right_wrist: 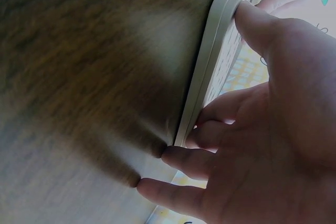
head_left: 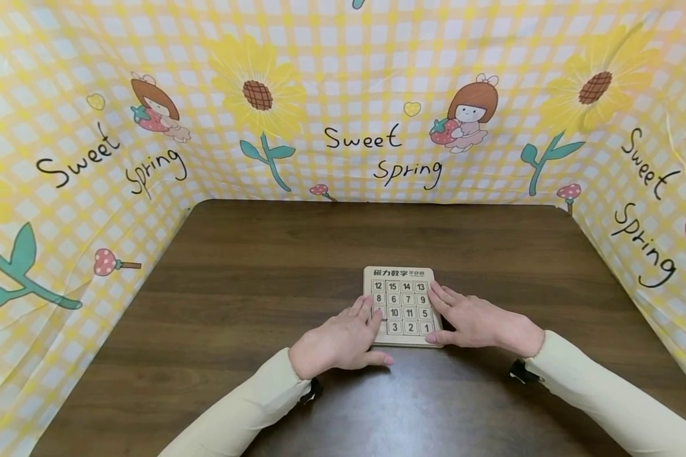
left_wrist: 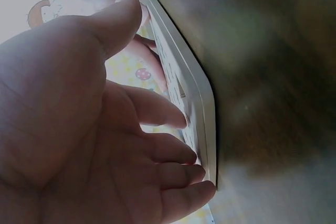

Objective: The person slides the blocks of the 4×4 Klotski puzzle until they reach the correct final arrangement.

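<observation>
A pale wooden sliding number puzzle (head_left: 406, 340) lies flat on the table, with black numbers on square tiles and printed characters along its far edge. The top row reads 12, 15, 14, 13; the bottom row shows 3, 2, 1, with a gap at its left end. My left hand (head_left: 343, 336) reaches over the puzzle's left side, its index fingertip on the left-column tile above the gap, whose number is covered. The left thumb points away from the board. Along the right edge rests my right hand (head_left: 477, 322), fingers extended and thumb (right_wrist: 257, 22) on the near right corner.
The dark brown wooden table (head_left: 251, 266) extends around the puzzle. A yellow checked cloth (head_left: 366, 63) with flowers and "Sweet Spring" lettering rises behind the table and along both sides. Dark wrist-worn devices (head_left: 524, 372) show under the pale sleeves.
</observation>
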Action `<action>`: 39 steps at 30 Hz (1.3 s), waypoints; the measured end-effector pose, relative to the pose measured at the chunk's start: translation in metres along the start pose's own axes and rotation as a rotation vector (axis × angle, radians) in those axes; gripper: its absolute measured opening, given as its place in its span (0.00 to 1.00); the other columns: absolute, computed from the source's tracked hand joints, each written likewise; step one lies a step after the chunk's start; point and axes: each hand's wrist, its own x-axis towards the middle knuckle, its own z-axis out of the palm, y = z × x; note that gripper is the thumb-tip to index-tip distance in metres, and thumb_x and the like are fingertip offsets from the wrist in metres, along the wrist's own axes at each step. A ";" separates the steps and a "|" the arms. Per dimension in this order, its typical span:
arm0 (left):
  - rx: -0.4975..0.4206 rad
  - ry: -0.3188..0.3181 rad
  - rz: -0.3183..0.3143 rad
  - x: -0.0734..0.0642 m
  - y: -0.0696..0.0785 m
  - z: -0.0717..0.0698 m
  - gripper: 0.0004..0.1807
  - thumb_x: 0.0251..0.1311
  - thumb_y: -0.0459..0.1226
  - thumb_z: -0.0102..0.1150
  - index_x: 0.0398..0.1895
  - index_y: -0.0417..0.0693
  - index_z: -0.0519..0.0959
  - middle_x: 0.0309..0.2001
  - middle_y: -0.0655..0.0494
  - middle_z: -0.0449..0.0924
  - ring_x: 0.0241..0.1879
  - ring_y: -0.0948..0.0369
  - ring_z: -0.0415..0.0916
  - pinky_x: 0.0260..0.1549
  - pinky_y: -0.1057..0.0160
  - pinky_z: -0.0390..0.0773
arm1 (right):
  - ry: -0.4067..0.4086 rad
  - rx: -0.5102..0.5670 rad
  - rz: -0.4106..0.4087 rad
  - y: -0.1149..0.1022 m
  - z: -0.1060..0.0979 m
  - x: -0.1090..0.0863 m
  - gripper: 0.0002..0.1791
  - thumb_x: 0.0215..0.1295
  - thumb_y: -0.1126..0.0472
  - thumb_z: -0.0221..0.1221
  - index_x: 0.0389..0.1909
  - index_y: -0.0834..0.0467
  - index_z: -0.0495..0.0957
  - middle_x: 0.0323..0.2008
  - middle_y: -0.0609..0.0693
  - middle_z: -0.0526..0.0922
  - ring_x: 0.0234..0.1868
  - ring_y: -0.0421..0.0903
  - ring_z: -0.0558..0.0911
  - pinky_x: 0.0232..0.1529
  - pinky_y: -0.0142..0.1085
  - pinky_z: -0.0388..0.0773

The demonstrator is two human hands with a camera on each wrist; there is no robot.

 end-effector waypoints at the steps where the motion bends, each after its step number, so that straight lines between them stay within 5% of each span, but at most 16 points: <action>1: 0.003 0.003 0.005 -0.001 0.001 0.000 0.50 0.63 0.68 0.45 0.76 0.42 0.56 0.77 0.36 0.45 0.78 0.47 0.45 0.74 0.53 0.57 | 0.001 0.001 0.001 0.000 0.000 0.000 0.53 0.65 0.31 0.52 0.75 0.67 0.51 0.76 0.66 0.49 0.76 0.63 0.56 0.68 0.58 0.64; 16: 0.076 0.000 0.026 -0.006 0.018 0.004 0.50 0.61 0.71 0.42 0.77 0.48 0.56 0.78 0.37 0.43 0.78 0.48 0.43 0.74 0.53 0.57 | -0.019 0.020 0.019 0.001 0.000 -0.001 0.54 0.65 0.29 0.50 0.76 0.66 0.49 0.77 0.64 0.47 0.76 0.62 0.54 0.67 0.60 0.64; 39: 0.000 0.006 0.017 -0.009 0.007 0.006 0.46 0.63 0.69 0.44 0.77 0.53 0.56 0.78 0.37 0.44 0.78 0.47 0.44 0.73 0.52 0.58 | -0.011 0.012 0.021 0.000 -0.001 -0.001 0.53 0.65 0.29 0.50 0.76 0.66 0.50 0.77 0.64 0.48 0.77 0.62 0.54 0.67 0.60 0.64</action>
